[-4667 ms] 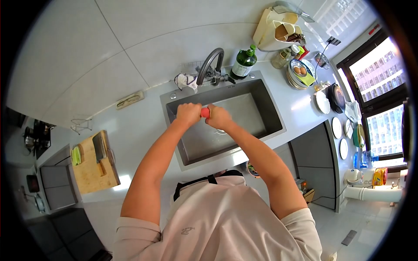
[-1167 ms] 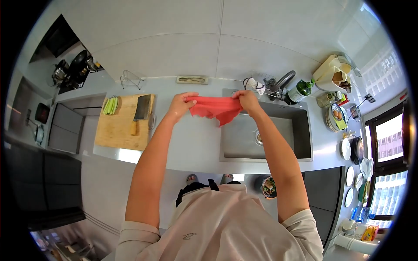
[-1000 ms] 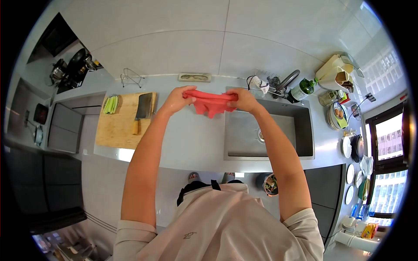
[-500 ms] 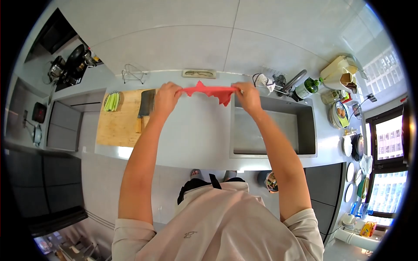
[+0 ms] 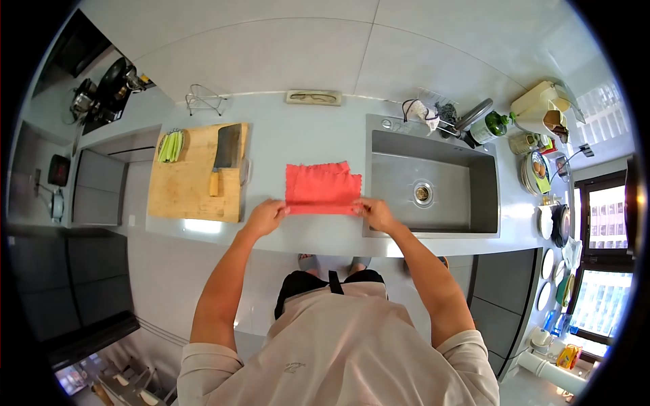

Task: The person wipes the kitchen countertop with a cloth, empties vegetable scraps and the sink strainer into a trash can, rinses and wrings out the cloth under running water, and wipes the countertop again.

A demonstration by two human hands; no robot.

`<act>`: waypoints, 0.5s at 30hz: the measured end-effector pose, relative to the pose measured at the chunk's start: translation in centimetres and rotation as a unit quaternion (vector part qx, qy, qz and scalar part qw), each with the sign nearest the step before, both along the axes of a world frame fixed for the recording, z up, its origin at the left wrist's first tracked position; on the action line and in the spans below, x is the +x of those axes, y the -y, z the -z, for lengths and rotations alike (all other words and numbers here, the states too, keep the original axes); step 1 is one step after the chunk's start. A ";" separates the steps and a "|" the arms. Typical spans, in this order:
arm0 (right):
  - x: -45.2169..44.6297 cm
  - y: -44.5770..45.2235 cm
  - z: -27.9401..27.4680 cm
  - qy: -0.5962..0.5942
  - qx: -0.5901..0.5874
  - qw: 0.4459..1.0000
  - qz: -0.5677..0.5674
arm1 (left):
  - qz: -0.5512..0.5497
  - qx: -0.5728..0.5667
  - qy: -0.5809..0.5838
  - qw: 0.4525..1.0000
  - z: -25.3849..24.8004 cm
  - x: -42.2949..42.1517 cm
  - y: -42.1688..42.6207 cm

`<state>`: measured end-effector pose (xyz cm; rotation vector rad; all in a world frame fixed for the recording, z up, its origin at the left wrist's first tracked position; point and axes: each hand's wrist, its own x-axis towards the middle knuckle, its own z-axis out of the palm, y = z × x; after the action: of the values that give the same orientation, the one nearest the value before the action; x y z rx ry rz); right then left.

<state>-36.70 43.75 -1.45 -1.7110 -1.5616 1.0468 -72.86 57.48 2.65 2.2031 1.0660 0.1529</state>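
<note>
A red cloth (image 5: 323, 185) with scalloped edges lies spread on the grey counter, left of the sink. Its near edge is folded or doubled over. My left hand (image 5: 269, 215) pinches the near left corner, and my right hand (image 5: 374, 212) pinches the near right corner, close to the sink's rim. Both hands have their fingers closed on the cloth, with the edge stretched straight between them.
To the left, a wooden cutting board (image 5: 186, 193) carries a cleaver (image 5: 227, 147) and cut green stalks (image 5: 171, 146). The steel sink (image 5: 433, 223) is at right, with a faucet (image 5: 476, 113) and green bottle (image 5: 489, 128) behind. A wire rack (image 5: 205, 99) stands by the wall.
Both hands have come down toward me from the back of the counter, bringing the cloth along. It hung bunched between them before; now it lies flat on the counter.
</note>
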 end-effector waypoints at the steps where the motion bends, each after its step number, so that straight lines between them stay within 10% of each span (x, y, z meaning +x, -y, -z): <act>1: 0.2 -1.2 -0.4 -0.050 -0.018 0.998 0.036 | -0.019 -0.017 0.015 1.000 -1.2 1.0 -1.1; 7: 0.9 -8.6 -2.4 0.024 0.019 0.988 0.151 | -0.140 0.080 0.016 0.987 -1.7 5.2 -6.8; 10: 0.1 -9.0 -0.4 0.192 0.021 0.955 0.224 | -0.118 0.340 -0.031 0.933 2.0 6.3 -6.0; 15: -3.7 -7.9 0.6 0.243 -0.089 0.931 0.257 | 0.036 0.216 -0.134 0.967 4.7 6.0 -0.1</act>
<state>-40.41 51.66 -2.05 -2.4669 -1.1842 0.5284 -66.85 57.61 -2.07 2.7122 1.1802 0.0584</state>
